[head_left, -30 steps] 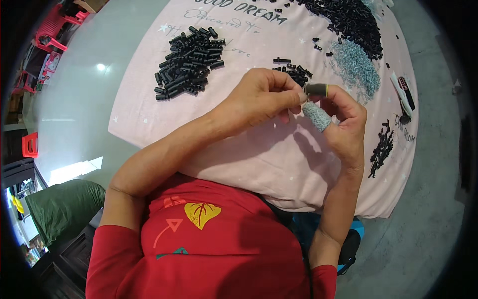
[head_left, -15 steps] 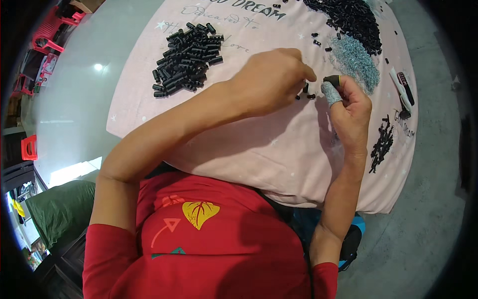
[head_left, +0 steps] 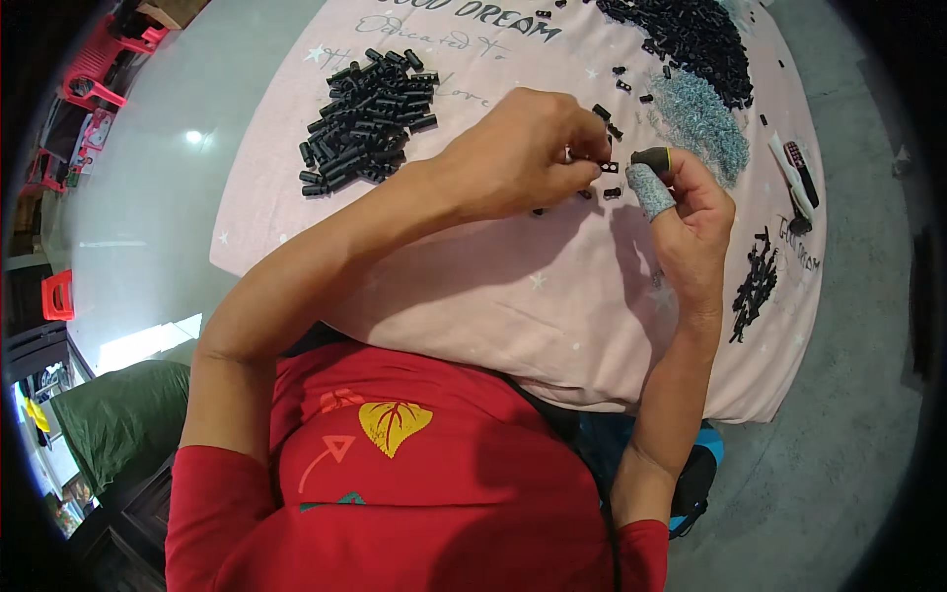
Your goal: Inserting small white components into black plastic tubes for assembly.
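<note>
My left hand (head_left: 523, 158) reaches across the table, thumb and fingers closed on a small black plastic piece (head_left: 610, 168) with holes in its face. Facing it is my right hand (head_left: 691, 212), its thumb in a grey cover and its index finger in a dark one. Those two fingertips are pinched together just right of the black piece; whatever they hold is too small to make out. Loose black pieces (head_left: 613, 193) lie on the pink cloth below and behind my left fingers. A heap of small silvery metal parts (head_left: 702, 123) lies beyond my right hand.
A pink printed cloth (head_left: 473, 296) covers the table. Black cylindrical pieces (head_left: 365, 123) are piled at left, small black parts (head_left: 691, 44) at far right. Thin black pieces (head_left: 755, 291) and a black handheld object with buttons (head_left: 801, 170) lie near the right edge. Red chairs (head_left: 94, 64) stand beyond.
My left hand has drawn slightly back, and the holed black piece now shows at its fingertips. The right hand stays pinched, its fingertips shifted a little left.
</note>
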`<state>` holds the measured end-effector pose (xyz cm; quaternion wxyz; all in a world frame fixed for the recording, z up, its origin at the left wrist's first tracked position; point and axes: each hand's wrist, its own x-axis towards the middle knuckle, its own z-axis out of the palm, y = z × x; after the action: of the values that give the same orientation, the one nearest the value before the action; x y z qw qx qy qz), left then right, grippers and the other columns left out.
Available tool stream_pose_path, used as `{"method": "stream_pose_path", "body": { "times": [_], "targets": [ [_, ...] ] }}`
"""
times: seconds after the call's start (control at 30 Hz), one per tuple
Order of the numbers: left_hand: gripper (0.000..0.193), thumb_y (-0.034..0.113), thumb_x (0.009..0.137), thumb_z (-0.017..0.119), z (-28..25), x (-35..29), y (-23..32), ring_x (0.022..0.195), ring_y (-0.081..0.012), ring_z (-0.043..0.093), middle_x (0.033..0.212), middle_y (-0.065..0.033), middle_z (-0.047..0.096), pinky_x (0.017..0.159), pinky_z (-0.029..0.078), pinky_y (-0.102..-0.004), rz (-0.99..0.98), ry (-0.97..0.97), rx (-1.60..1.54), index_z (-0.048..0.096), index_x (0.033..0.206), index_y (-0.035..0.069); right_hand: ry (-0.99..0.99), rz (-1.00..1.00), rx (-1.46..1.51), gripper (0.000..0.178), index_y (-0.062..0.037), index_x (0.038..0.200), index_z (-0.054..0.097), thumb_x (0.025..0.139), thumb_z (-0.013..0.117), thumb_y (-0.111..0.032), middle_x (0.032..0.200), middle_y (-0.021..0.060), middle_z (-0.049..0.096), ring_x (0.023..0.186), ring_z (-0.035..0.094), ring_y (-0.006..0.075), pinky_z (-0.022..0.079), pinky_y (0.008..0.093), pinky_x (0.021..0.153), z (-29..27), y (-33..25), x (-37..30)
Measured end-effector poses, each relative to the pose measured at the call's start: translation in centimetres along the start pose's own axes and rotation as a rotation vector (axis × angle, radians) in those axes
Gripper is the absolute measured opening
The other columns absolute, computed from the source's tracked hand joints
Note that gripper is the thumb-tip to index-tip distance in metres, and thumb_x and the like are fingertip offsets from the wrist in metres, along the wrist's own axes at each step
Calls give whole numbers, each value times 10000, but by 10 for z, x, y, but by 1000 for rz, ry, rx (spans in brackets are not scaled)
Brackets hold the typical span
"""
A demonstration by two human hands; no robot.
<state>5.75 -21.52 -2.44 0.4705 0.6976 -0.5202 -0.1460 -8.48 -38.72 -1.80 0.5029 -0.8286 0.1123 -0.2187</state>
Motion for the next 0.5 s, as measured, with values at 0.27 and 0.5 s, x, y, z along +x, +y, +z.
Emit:
{"method": "stream_pose_path", "body": {
  "times": [0.27,0.5],
  "targets": [
    [176,20,943,698,-10,-38,4,860,-71,657,950,-20,703,793,550,-231,-313,-54,-490,673,1111,-29,-135,-45,90,111,0,1019,704,908,705,3,869,0,705,737,594,40,501,222,688,17,-18,-8],
    [143,13,953,697,-5,-51,0,901,-66,654,975,-19,694,817,552,-225,-312,-36,-604,664,1088,-16,-161,-89,-14,126,1,982,713,858,731,15,808,6,689,694,582,54,489,225,657,26,-17,-11]
  ]
}}
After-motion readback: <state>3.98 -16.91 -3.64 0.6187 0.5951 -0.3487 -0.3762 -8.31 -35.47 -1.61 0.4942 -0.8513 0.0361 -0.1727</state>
